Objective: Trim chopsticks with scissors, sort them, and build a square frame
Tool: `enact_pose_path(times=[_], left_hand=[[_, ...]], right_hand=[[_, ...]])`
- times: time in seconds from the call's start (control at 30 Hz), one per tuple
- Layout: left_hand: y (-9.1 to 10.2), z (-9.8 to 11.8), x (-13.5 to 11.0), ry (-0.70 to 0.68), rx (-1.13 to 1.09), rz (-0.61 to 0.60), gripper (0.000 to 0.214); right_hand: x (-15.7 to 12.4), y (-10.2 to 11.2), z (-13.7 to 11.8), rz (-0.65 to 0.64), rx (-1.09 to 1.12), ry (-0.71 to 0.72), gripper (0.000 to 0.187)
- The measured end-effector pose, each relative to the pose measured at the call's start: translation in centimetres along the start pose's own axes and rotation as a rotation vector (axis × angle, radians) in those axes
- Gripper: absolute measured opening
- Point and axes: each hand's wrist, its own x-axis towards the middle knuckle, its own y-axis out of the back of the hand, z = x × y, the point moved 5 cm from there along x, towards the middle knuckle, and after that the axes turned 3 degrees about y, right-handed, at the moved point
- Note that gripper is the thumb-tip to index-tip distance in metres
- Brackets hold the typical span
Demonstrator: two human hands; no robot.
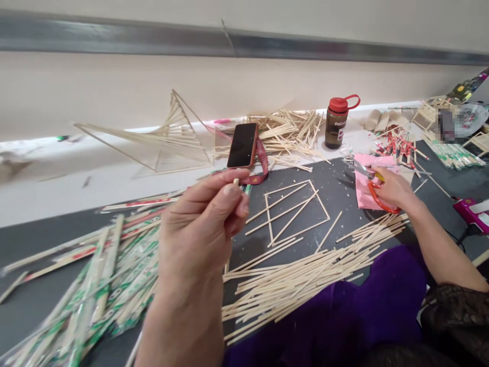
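My left hand [204, 219] is raised in front of me, fingers pinched on a thin wooden stick [236, 181] whose tip pokes out above the thumb. My right hand [391, 187] rests on the dark mat at the right, closed on orange-handled scissors [376, 196] lying over a pink sheet [367, 183]. Between the hands lies a flat square frame of glued sticks [292, 211]. A loose heap of bare sticks [305, 278] spreads in front of me.
Wrapped chopsticks in green-printed sleeves [103, 285] pile at the left. A phone [243, 145] leans by a stick pyramid [171, 135]. A brown bottle with a red cap [336, 122] stands behind. More sticks and wrappers lie at the far right. Purple cloth [344, 316] covers my lap.
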Motion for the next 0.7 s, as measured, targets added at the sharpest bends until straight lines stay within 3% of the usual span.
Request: enact_pose_path(times=[0.13, 0.27, 0.4, 0.7], left_hand=[[0.3, -0.2, 0.1, -0.013, -0.014, 0.048, 0.025], [0.2, -0.5, 0.2, 0.017, -0.032, 0.073, 0.034], [-0.1, -0.3, 0.0, 0.020, -0.040, 0.085, 0.036], [-0.5, -0.8, -0.1, 0.013, -0.027, 0.096, 0.030]], right_hand=[[-1.8, 0.9, 1.9, 0.073, 0.071, -0.062, 0.072], [-3.7, -0.1, 3.0, 0.012, -0.071, -0.065, 0.066], [-5.5, -1.1, 3.2, -0.047, -0.139, -0.041, 0.065], [-11.0, -0.9, 2.8, -0.048, -0.123, -0.006, 0.063]])
